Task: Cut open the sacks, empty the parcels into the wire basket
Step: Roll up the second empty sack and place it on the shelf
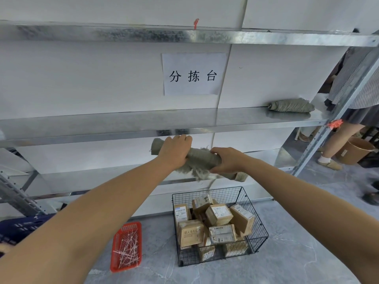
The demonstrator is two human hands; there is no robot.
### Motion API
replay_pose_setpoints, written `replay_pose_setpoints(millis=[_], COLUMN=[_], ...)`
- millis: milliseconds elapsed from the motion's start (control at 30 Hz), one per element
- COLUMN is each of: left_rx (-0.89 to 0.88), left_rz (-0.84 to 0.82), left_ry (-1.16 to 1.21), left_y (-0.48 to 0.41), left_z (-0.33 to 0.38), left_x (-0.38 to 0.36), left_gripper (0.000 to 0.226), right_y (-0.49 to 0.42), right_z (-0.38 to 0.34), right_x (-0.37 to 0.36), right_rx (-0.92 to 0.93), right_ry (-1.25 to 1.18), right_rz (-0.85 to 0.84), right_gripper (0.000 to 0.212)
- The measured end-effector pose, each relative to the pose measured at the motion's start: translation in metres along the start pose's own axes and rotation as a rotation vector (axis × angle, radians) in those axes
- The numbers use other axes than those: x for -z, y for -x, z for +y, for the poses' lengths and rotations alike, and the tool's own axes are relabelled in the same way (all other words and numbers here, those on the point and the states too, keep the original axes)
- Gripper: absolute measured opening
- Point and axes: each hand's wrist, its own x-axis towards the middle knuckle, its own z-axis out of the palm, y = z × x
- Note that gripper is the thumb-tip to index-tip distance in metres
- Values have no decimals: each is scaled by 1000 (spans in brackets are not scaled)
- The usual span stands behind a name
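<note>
- Forearms (102,212) reach out; left hand (176,151) and right hand (228,160) each clasp the rolled sack (203,158), midair above the wire basket (225,189).
- Parcels (218,214) sit in the wire basket.
- Sack likely soft, light, frayed; hold roll near both ends.

Middle shelf (102,121) open leftward; rolled sack (291,105) blocks right.

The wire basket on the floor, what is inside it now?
The wire basket holds a loose pile of brown cardboard parcels. The top ones cover those beneath, so the full count cannot be told.
</note>
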Motion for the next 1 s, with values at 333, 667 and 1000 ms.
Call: replay_pose_setpoints(millis=[333,667,1000], left_rx=[-114,-109,-122], left_rz=[-293,41,-312], left_ry=[244,-44,360], left_y=[-2,4,5], left_z=[-3,4,-10], left_x=[-3,-3,-5], left_gripper=[46,35,64], right_y=[5,-6,-4], right_z=[-9,-6,-7], right_x=[-2,9,-7], right_rx=[106,31,119], right_ry=[318,-81,316], right_rz=[313,-139,260], right_gripper=[37,76,34])
